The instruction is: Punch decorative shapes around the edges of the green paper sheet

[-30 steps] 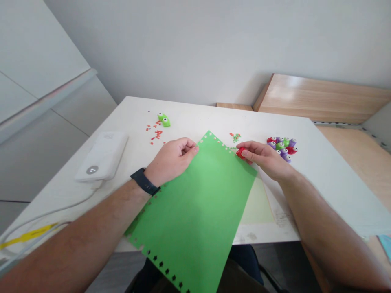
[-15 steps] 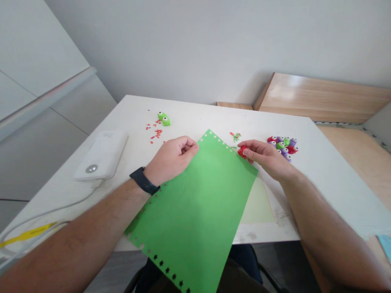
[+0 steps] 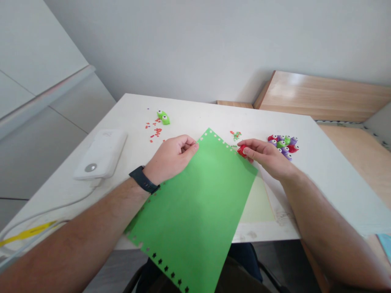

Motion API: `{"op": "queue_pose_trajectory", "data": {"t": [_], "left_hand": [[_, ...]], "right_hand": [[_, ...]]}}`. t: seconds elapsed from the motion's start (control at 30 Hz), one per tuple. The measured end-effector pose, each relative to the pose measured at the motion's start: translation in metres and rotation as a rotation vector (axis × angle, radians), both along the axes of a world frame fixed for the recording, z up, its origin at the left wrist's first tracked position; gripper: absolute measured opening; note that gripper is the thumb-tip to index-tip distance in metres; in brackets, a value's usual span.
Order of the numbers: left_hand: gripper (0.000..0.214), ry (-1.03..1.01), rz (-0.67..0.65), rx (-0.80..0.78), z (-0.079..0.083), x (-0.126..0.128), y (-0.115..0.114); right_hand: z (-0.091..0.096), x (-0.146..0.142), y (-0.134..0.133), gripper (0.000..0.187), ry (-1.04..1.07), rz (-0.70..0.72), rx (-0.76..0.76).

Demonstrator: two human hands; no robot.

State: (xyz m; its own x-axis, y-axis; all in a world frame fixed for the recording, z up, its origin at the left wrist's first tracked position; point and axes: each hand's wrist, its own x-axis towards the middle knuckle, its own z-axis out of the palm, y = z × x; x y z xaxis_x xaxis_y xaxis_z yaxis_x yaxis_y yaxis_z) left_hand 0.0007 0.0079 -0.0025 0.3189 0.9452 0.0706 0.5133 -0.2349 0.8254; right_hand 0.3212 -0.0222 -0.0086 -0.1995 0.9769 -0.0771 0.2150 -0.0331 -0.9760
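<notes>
A green sheet of paper point(image 3: 201, 195) lies tilted over the table's front edge, with rows of small star-shaped holes along several of its edges. My left hand point(image 3: 175, 156) pinches its left edge near the far corner; a dark band circles that wrist. On the sheet's far right edge, my right hand point(image 3: 262, 154) is closed around a small red paper punch point(image 3: 242, 151), thumb pressed on its top. The paper's edge runs to the punch; whether it sits fully inside the slot is hidden. Green paper bits point(image 3: 235, 136) mixed with orange ones lie just beyond.
Several eyed punches in red, purple and green point(image 3: 283, 145) stand grouped at right. Two green punches point(image 3: 163, 117) sit back left beside orange bits point(image 3: 157, 132). A white power bank point(image 3: 100, 154) with a cable lies at left. Pale paper point(image 3: 259, 201) lies under the green sheet.
Hardly anything differs. Both hands keep their grip at the same places on the sheet and the punch; the view has shifted very slightly.
</notes>
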Motion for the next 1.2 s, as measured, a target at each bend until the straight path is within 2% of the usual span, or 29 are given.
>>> {"op": "queue_pose_trajectory", "data": {"t": [1.2], "left_hand": [[0.032,-0.009,-0.001,-0.002,0.0036,0.0000,-0.0020]], "right_hand": [[0.0019,-0.0003,0.0002,0.040,-0.027,0.007,-0.007]]}}
